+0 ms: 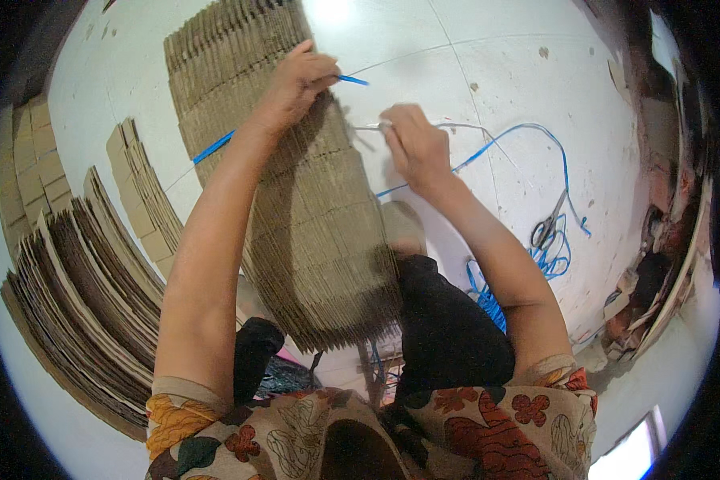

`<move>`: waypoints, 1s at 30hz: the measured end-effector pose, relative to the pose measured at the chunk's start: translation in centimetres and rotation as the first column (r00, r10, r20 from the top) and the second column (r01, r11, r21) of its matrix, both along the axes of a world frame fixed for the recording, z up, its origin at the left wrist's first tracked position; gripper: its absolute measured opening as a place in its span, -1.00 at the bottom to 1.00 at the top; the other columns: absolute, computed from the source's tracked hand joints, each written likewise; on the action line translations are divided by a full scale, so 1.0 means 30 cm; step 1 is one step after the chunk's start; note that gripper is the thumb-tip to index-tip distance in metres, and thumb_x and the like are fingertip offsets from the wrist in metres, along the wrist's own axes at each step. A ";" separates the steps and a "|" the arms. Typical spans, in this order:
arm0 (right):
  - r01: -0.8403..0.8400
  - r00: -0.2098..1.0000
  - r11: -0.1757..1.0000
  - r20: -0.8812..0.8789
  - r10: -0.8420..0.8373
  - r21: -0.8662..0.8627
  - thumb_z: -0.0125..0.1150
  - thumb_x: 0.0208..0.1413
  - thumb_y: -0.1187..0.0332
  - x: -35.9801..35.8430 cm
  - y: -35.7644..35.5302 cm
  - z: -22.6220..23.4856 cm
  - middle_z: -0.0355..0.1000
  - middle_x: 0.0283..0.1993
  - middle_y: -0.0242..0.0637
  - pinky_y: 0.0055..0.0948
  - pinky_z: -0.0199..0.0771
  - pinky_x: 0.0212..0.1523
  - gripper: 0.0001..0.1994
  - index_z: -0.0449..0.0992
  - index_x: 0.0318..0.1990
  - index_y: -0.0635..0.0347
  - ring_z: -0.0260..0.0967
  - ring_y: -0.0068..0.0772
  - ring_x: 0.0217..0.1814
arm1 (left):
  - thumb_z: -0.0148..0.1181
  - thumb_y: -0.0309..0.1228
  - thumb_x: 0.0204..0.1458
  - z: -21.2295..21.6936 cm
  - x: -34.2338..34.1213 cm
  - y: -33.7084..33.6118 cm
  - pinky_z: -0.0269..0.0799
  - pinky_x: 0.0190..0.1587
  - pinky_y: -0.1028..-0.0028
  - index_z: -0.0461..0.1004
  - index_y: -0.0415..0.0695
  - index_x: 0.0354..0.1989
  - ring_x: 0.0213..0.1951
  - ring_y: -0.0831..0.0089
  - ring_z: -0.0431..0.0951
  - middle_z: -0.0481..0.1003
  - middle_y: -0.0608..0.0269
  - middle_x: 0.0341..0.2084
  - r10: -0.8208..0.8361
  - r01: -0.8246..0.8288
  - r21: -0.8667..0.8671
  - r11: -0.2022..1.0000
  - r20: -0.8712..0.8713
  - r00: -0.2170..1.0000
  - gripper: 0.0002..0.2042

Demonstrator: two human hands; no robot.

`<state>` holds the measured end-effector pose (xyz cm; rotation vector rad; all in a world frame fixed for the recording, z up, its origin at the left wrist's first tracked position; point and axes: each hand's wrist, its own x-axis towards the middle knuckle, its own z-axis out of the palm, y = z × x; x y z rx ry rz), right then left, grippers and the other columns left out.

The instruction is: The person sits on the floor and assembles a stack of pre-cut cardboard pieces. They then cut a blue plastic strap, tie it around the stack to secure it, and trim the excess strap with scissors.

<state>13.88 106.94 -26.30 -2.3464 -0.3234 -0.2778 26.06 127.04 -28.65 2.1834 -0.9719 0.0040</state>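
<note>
A long stack of brown corrugated cardboard pieces (320,216) stands on edge between my legs. My left hand (304,80) rests over its right edge, closed on a blue plastic strap, whose short end (354,80) sticks out past my fingers. More blue strap (214,147) shows against the stack's left side. To the right of the stack, my slightly blurred right hand (416,148) is closed in a pinch on a thin pale strip (366,128). Beneath the right wrist, a loose length of blue strap (488,148) runs from the stack and curves right.
Scissors (546,232) lie on a tangle of blue strap (564,260) at the right. Rows of cardboard pieces (80,272) stand at the left, with a smaller cardboard bundle (140,188) beyond. Cardboard scraps (620,300) lie along the right edge of the pale floor (528,80).
</note>
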 end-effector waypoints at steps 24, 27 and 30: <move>0.085 0.932 0.947 -0.312 -0.185 -0.309 0.04 -0.14 0.50 0.402 0.041 -0.380 0.44 -0.49 -0.02 -0.17 0.46 -0.39 -0.92 0.48 -0.53 0.24 0.45 -0.01 -0.40 | 0.04 -0.65 -0.12 -0.010 -0.032 -0.053 0.13 0.18 0.22 0.48 -0.12 -0.39 -0.56 0.42 0.41 0.39 0.32 -0.70 0.154 -0.156 -0.073 0.985 -0.039 0.987 -0.83; 0.079 0.968 0.963 -0.210 -0.136 -0.258 0.09 -0.17 0.45 0.411 0.047 -0.369 0.42 -0.52 -0.04 -0.13 0.42 -0.39 -0.92 0.44 -0.58 0.25 0.41 0.04 -0.41 | 0.05 -0.63 -0.11 -0.026 -0.054 -0.054 0.15 0.16 0.23 0.48 -0.14 -0.41 -0.57 0.39 0.41 0.38 0.30 -0.70 0.158 -0.160 -0.100 0.982 -0.031 0.987 -0.87; 0.116 0.972 0.952 -0.162 -0.167 -0.284 0.10 -0.21 0.45 0.409 0.037 -0.369 0.41 -0.53 -0.05 -0.14 0.41 -0.38 -0.93 0.42 -0.60 0.23 0.41 0.01 -0.40 | 0.07 -0.62 -0.10 -0.021 -0.031 -0.052 0.18 0.14 0.24 0.47 -0.15 -0.44 -0.57 0.38 0.41 0.38 0.30 -0.71 0.162 -0.161 -0.106 0.981 -0.004 0.987 -0.90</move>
